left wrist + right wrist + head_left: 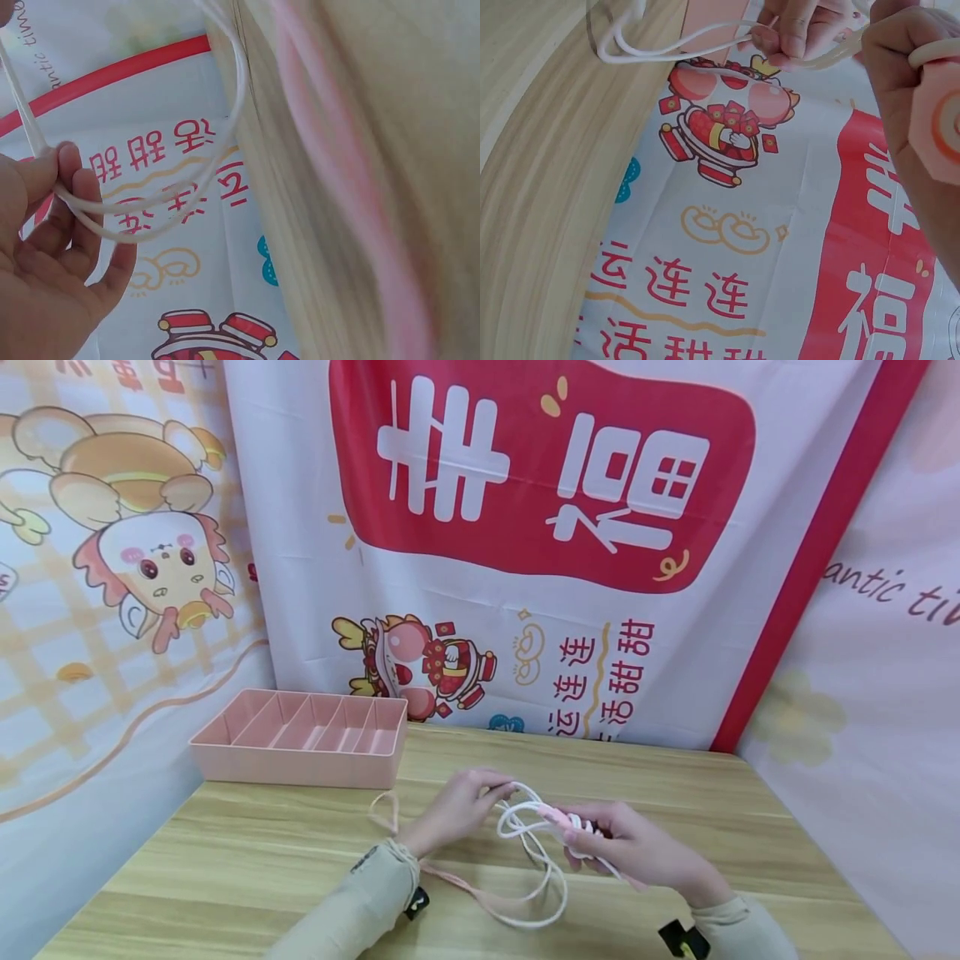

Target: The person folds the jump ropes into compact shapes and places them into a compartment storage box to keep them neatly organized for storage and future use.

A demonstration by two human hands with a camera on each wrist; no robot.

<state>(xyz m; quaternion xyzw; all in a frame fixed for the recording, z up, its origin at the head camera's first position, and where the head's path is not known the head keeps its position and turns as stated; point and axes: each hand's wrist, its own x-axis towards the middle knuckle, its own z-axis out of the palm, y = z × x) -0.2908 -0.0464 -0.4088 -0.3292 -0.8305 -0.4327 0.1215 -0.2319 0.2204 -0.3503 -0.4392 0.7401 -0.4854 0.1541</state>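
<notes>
- Left hand (pixel 459 814): thumb and fingers pinched a loop of white cord (pixel 534 927), towards 1 o'clock from the wrist.
- Right hand (pixel 633 847): lay at 3 o'clock from the left; its fingers were curled round a coiled bundle of the same cord and gripped a pink piece (pixel 555 816) with it.
- White cord: ran in loose loops between the two hands; a larger loop dropped away at 6 o'clock from them, towards the tabletop.
- Pink piece: projected from the right fist towards 10 o'clock; its octagonal face, ringed in orange, showed in the right wrist view.
- Pink cord (pixel 450 878): passed at 6 o'clock from the left hand and met the white loop; a small pink loop (pixel 394 823) lay at 9 o'clock.
- Sleeves (pixel 352 902): beige, both arms, with a black fitting (pixel 416 902) near each cuff.
- Pink box (pixel 300 768): shallow, with crosswise dividers; stood at 10 o'clock from the hands.
- Table (pixel 675 777): wood-grained, beneath all the above.
- Banner (pixel 285 527): white with red panel and white characters; hung at 12 o'clock.
- Printed cloths: cartoon figure (pixel 150 527) at 10 o'clock, lettering (pixel 862 583) at 2 o'clock.
</notes>
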